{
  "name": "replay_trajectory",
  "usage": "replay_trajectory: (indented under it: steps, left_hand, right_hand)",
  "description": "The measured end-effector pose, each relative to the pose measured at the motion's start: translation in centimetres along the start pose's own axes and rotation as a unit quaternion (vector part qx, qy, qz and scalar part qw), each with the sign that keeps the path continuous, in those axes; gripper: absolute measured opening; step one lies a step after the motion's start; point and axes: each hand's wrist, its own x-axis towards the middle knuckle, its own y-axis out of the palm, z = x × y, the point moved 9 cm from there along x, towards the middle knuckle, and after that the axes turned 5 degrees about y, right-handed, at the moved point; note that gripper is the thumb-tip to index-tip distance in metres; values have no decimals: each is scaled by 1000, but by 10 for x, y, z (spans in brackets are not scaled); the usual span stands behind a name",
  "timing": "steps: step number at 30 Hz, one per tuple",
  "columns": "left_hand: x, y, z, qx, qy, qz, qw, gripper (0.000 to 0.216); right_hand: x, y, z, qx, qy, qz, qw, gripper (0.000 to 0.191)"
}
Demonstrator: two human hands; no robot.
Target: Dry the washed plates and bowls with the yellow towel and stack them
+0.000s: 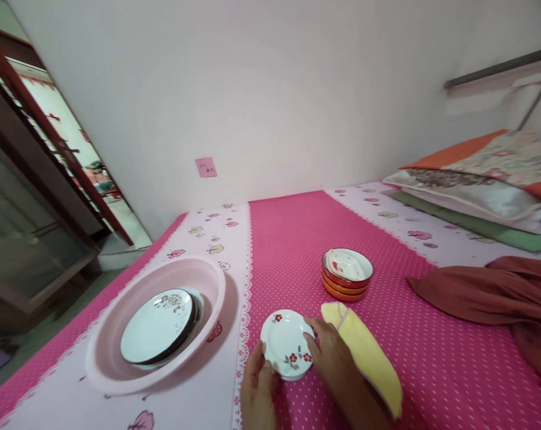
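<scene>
At far left: door frame (65, 147), dark red, with a lit room beyond. Next, on the spread (292, 230) (dotted pink, with pale printed bands): basin (104, 343), pale pink, containing stacked large plates (154, 331), white on top with a grey-brown floral print. Farther back, on the wall (319, 89): pink card (206, 167). At lower centre: left hand (259, 382), thumb and fingers bent against the left rim of the small plate (286, 340). Between both hands, face up: same plate, white with red flowers. At its right rim: right hand (333, 352), fingers bent to the edge. For either hand, cannot tell pinch from mere contact. Beyond: stacked bowls (344, 291), orange outside. Beside the right forearm, partly covered: yellow cloth (371, 352). At far right: red-brown cloth (472, 292), then piled cushions (489, 185) near the wall.
</scene>
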Motion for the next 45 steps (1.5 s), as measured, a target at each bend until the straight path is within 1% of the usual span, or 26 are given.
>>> replay_trajectory:
  steps: [3,6,9,12,14,17,20,23,26,29,31,36,39,40,42,44,45]
  left_hand:
    - [-5,2,-4,-6,-21,-26,999,51]
    - [-8,3,-9,-4,-23,-29,999,48]
    - [-10,3,-17,-3,-10,-36,999,40]
    - [-14,1,-30,4,22,-54,998,36]
    - [-15,3,-38,-11,31,-49,998,40]
    - [-14,8,-39,-81,4,-20,997,49]
    - [-12,10,-37,-106,-21,2,994,51]
    - [-13,13,-32,-77,-35,31,996,48]
    - [-19,22,-23,-79,-55,50,994,44]
    - [-25,28,-19,-96,-62,33,993,45]
    - [-30,30,-19,-85,-73,30,993,44]
    - [-39,36,-24,-40,-133,73,988,52]
    - [-42,39,-27,-47,-148,79,985,57]
    - [-42,40,-29,-59,-144,75,985,58]
    - [-42,41,-32,-85,-131,65,986,61]
    - [-41,41,-35,-105,-115,61,986,64]
    - [-41,41,-36,-112,-110,61,986,65]
  right_hand:
    - [0,-2,1,29,-5,-2,1000,44]
    - [-1,-5,1,65,-5,-7,998,45]
    - [-2,-8,-3,108,8,-18,994,49]
    - [0,-8,-6,165,27,-16,986,55]
    - [0,-6,-9,246,55,-2,968,59]
    - [0,-3,-11,374,100,31,921,61]
    - [-1,-6,-5,443,112,60,888,57]
    - [-2,-13,-5,478,126,44,868,53]
    - [-2,-16,-7,486,136,23,863,51]
    - [-3,-15,-6,484,133,25,864,52]
    - [-3,-15,-4,479,125,28,868,50]
    - [-6,-17,7,450,103,23,887,50]
    - [-8,-28,17,414,81,21,907,51]
    - [-9,-36,20,385,68,10,920,52]
    - [-10,-60,21,290,31,-33,956,50]
    - [-11,-86,17,154,-1,-84,985,46]
    - [-10,-96,12,79,-8,-96,992,44]
